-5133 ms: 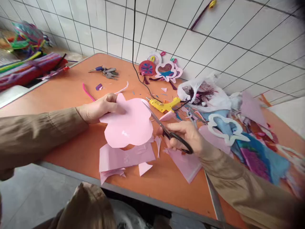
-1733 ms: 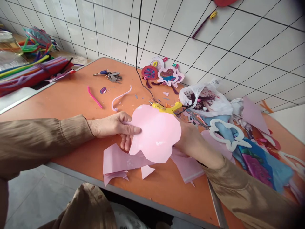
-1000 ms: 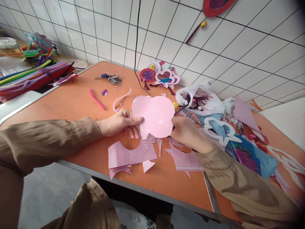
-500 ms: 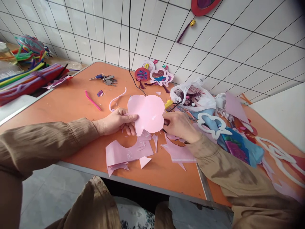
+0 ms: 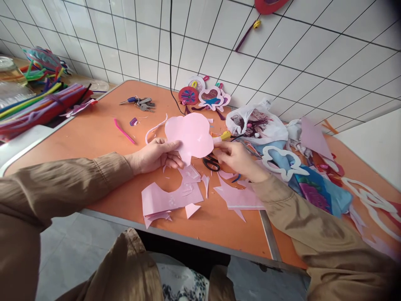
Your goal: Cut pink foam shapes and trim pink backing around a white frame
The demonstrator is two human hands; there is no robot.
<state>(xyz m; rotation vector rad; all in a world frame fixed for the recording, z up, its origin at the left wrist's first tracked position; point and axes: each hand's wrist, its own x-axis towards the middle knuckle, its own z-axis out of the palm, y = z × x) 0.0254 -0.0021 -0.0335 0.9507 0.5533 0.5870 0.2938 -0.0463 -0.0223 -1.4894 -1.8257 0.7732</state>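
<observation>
A pink flower-shaped paper cutout (image 5: 191, 133) with a short stem is held above the table. My left hand (image 5: 158, 155) grips its lower left edge, thumb on top and fingers beneath. My right hand (image 5: 238, 158) is closed at the cutout's right edge, fingertips pinched against the paper. Scissors with black handles (image 5: 211, 163) lie below, between my hands, their blades mostly hidden. Pink paper offcuts (image 5: 171, 198) are scattered nearer to me, with a larger pink scrap (image 5: 241, 196) under my right forearm.
Behind my right hand lie a yellow-tipped tool (image 5: 225, 135) and a white plastic bag (image 5: 272, 125) with dark tassels. A white flower-shaped frame (image 5: 282, 163) sits at the right. Keys (image 5: 145, 103), a pink pipe cleaner (image 5: 124, 131) and finished ornaments (image 5: 211, 98) lie further back.
The cutout has moved slightly up and left and turned a little. My right hand has shifted slightly, and the black scissor handles now show on the table below it.
</observation>
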